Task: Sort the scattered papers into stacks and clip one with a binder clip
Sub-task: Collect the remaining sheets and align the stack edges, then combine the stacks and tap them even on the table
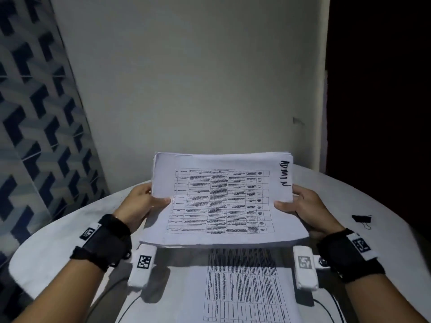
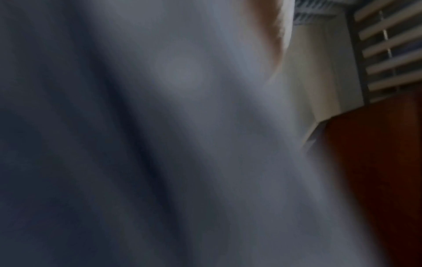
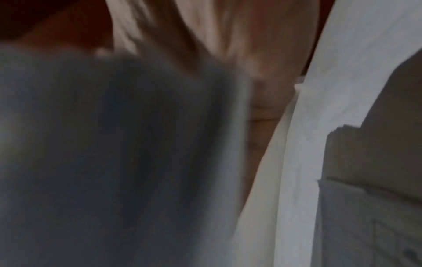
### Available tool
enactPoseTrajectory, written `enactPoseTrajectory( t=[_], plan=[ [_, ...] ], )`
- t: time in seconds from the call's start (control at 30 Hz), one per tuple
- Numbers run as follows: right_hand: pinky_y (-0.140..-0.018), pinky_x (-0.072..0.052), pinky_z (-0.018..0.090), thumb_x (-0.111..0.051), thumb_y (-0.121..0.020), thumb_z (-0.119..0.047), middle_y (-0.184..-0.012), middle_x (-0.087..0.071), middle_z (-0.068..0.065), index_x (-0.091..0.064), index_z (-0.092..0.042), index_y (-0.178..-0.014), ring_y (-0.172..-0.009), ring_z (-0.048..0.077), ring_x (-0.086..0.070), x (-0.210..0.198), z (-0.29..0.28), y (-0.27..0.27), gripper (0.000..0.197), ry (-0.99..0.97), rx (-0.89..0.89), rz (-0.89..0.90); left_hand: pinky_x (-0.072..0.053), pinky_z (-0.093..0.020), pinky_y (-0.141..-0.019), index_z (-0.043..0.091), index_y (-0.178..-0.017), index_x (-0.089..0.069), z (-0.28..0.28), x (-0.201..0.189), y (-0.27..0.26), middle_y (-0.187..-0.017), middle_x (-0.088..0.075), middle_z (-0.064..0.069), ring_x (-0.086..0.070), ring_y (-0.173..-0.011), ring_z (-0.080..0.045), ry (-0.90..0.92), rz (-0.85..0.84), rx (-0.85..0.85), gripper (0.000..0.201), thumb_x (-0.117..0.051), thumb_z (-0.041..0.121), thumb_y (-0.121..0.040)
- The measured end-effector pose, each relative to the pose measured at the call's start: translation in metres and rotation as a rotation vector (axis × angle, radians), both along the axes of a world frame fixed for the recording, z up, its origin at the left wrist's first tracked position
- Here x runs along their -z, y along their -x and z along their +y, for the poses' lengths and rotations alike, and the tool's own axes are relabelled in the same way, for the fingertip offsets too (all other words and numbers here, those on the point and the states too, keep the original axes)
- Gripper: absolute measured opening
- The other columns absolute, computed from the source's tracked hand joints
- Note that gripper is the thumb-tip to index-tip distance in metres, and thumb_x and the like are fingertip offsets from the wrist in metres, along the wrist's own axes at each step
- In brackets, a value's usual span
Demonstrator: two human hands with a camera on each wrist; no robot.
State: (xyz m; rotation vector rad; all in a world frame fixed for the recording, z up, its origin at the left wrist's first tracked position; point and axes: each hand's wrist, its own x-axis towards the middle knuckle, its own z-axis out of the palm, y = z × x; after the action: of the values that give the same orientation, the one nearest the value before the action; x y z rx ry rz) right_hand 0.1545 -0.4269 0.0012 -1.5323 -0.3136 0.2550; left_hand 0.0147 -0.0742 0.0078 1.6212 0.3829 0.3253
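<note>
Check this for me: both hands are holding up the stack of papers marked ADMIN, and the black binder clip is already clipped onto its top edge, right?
Not quite. The left hand and right hand do hold up the stack of papers marked ADMIN, but the black binder clip is not on it. The head view shows the clip lying on the table, to the right of the right hand and apart from the stack.
</note>
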Motion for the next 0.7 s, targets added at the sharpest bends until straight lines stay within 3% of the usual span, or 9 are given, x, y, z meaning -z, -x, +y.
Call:
enactPoseTrajectory(
  t=[0.13, 0.17, 0.2, 0.23, 0.33, 0.4, 0.5, 0.6, 0.7],
  plan=[
    [-0.08, -0.063, 0.048, -0.068, -0.083, 0.015, -0.104, -0.078, 0.019, -0.07, -0.001, -0.115, -0.093, 0.039, -0.076, 0.001, 0.009, 0.004, 0.036, -0.007, -0.037, 0.093, -0.057, -0.035, -0.086, -0.007, -0.113, -0.067, 0.006, 0.002, 0.019, -0.107, -0.077, -0.016, -0.075, -0.096, -0.033, 0.044, 0.044, 0.032, 0.029, -0.062, -0.015, -0.085],
    [-0.083, -0.062, 0.051, -0.068, -0.084, 0.014, -0.105, -0.077, 0.022, -0.069, 0.0, -0.115, -0.095, 0.041, -0.075, 0.003, 0.012, 0.006, 0.034, -0.035, -0.033, 0.121, -0.06, -0.03, -0.08, -0.008, -0.11, -0.067, 0.007, 0.003, 0.023, -0.097, -0.079, -0.013, -0.077, -0.089, -0.029, 0.046, 0.063, 0.02, 0.026, -0.059, -0.016, -0.086],
    [-0.087, -0.06, 0.052, -0.068, -0.085, 0.01, -0.106, -0.076, 0.023, -0.069, 0.002, -0.115, -0.097, 0.042, -0.074, 0.005, 0.015, 0.01, 0.031, -0.069, -0.042, 0.146, -0.059, -0.02, -0.061, -0.008, -0.102, -0.067, 0.007, 0.003, 0.027, -0.079, -0.079, -0.007, -0.076, -0.069, -0.019, 0.042, 0.079, 0.004, 0.018, -0.057, -0.016, -0.088],
    [-0.088, -0.059, 0.049, -0.068, -0.089, 0.003, -0.106, -0.076, 0.023, -0.068, 0.004, -0.115, -0.097, 0.041, -0.074, 0.009, 0.017, 0.012, 0.027, -0.105, -0.048, 0.169, -0.048, -0.011, -0.045, -0.007, -0.091, -0.064, 0.007, 0.002, 0.032, -0.058, -0.071, 0.002, -0.067, -0.047, -0.008, 0.034, 0.088, -0.023, 0.011, -0.056, -0.015, -0.09],
    [-0.06, -0.053, 0.03, -0.064, -0.098, -0.026, -0.08, -0.073, 0.01, -0.072, -0.002, -0.102, -0.068, 0.029, -0.064, 0.02, 0.014, 0.015, 0.026, -0.052, 0.061, 0.201, -0.033, -0.007, -0.033, -0.009, -0.085, -0.053, 0.023, 0.003, 0.046, -0.037, -0.053, 0.011, -0.047, -0.029, 0.001, 0.036, 0.07, -0.147, 0.009, -0.059, -0.01, -0.091],
    [-0.055, -0.052, 0.029, -0.061, -0.097, -0.039, -0.075, -0.073, 0.008, -0.07, -0.004, -0.089, -0.064, 0.029, -0.065, 0.03, 0.003, 0.006, 0.037, 0.41, 0.189, 0.047, -0.042, -0.01, -0.038, -0.003, -0.097, -0.063, 0.04, 0.013, 0.056, -0.049, -0.067, 0.009, -0.062, -0.04, -0.001, 0.091, 0.034, -0.243, 0.01, -0.058, -0.01, -0.091],
    [-0.075, -0.052, 0.031, -0.058, -0.09, -0.063, -0.096, -0.076, 0.007, -0.067, -0.007, -0.087, -0.087, 0.027, -0.07, 0.034, 0.002, 0.009, 0.057, 1.183, 0.09, -0.161, -0.057, -0.027, -0.058, 0.0, -0.117, -0.065, 0.059, 0.026, 0.067, -0.094, -0.079, -0.011, -0.074, -0.069, -0.019, 0.266, -0.036, -0.321, 0.029, -0.054, -0.01, -0.092],
    [-0.078, -0.052, 0.03, -0.062, -0.075, -0.08, -0.093, -0.065, 0.004, -0.061, -0.01, -0.092, -0.088, 0.026, -0.064, 0.031, 0.024, 0.033, 0.072, 1.403, -0.095, -0.145, -0.061, -0.037, -0.064, -0.001, -0.121, -0.063, 0.07, 0.043, 0.069, -0.097, -0.078, -0.017, -0.076, -0.078, -0.028, 0.404, -0.059, -0.39, 0.029, -0.059, 0.001, -0.092],
    [-0.08, -0.055, 0.029, -0.075, -0.071, -0.07, -0.096, -0.068, 0.005, -0.062, -0.01, -0.089, -0.096, 0.024, -0.068, 0.029, 0.053, 0.047, 0.064, 1.508, -0.174, -0.155, -0.056, -0.049, -0.088, -0.001, -0.124, -0.065, 0.075, 0.058, 0.072, -0.118, -0.072, -0.021, -0.071, -0.105, -0.036, 0.518, -0.08, -0.48, 0.047, -0.072, 0.013, -0.079]
  ],
)
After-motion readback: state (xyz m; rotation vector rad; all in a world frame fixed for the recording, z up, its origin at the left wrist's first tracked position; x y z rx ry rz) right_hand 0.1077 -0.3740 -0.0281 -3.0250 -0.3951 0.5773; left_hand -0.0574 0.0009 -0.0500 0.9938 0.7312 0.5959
